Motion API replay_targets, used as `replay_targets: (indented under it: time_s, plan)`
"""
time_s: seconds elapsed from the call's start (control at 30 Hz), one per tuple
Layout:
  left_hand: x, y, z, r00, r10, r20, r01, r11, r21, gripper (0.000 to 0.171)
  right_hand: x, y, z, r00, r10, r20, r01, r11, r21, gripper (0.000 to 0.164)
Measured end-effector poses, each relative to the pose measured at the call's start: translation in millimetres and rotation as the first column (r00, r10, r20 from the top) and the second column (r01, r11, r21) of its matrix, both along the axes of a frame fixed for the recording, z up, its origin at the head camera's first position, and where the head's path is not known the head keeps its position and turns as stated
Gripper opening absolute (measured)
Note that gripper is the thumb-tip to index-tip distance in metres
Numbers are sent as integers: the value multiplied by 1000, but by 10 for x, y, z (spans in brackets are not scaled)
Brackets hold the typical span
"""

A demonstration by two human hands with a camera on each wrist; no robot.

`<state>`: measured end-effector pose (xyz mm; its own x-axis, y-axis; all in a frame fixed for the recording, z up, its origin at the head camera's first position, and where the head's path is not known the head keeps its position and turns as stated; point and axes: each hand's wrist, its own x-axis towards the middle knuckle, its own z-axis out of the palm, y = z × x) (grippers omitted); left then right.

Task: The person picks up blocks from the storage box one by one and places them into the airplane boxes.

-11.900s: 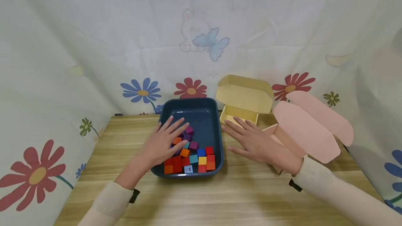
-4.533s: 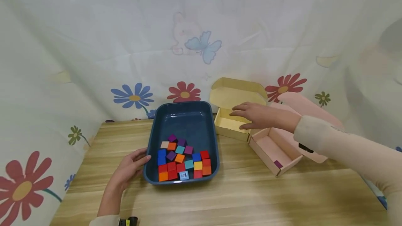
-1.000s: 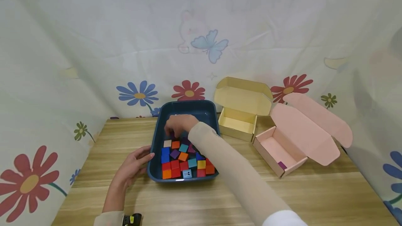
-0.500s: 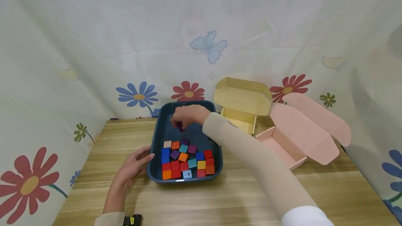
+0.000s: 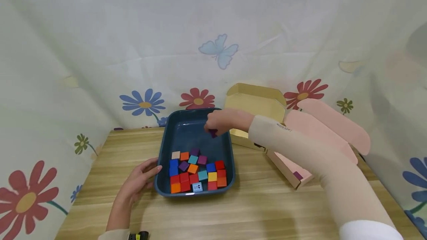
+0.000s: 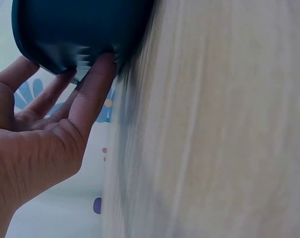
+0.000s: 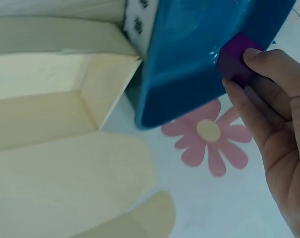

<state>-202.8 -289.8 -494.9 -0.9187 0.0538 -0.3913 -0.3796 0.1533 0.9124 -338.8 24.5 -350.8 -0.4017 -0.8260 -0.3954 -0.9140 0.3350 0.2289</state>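
My right hand (image 5: 224, 120) pinches a purple cube (image 7: 239, 58) between thumb and fingers, above the right side of a dark blue tray (image 5: 190, 136). Several coloured cubes lie in the near half of that tray: red (image 5: 184, 177), blue (image 5: 211, 167), teal (image 5: 202, 175), orange, yellow and others. Beside them are a light blue printed cube (image 5: 197, 187) and a pale cube (image 5: 175, 155). My left hand (image 5: 141, 178) touches the tray's left outer wall with extended fingers, as the left wrist view shows. A purple cube (image 5: 298, 175) sits inside the pink box (image 5: 281, 163), partly hidden by my right sleeve.
Right of the tray stands a yellow box (image 5: 255, 103) with its lid raised; my right forearm covers part of it. The pink box's open lid (image 5: 320, 132) leans back to the right. A patterned curtain (image 5: 166, 40) hangs behind the wooden table (image 5: 200, 217).
A purple cube has gone into the pink box since the earliest frame. My right hand has lifted another from the tray and moved right with it. My left hand stays at the tray.
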Motion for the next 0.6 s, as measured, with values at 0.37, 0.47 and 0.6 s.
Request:
replay_targets:
  time_s: [0.37,0.47,0.6]
  plan:
    - [-4,8,-14,1000,16,26,-16,1000,9,65,218,778,82,989,133,-68,-141,982,-130,7]
    - [-7,3,-2,999,20,27,-20,1000,11,67,233,1008,58,988,145,-61,-153,973,-171,3]
    - [-12,7,1,1000,14,26,-15,1000,10,67,285,1304,41,994,107,-24,-110,973,-202,7]
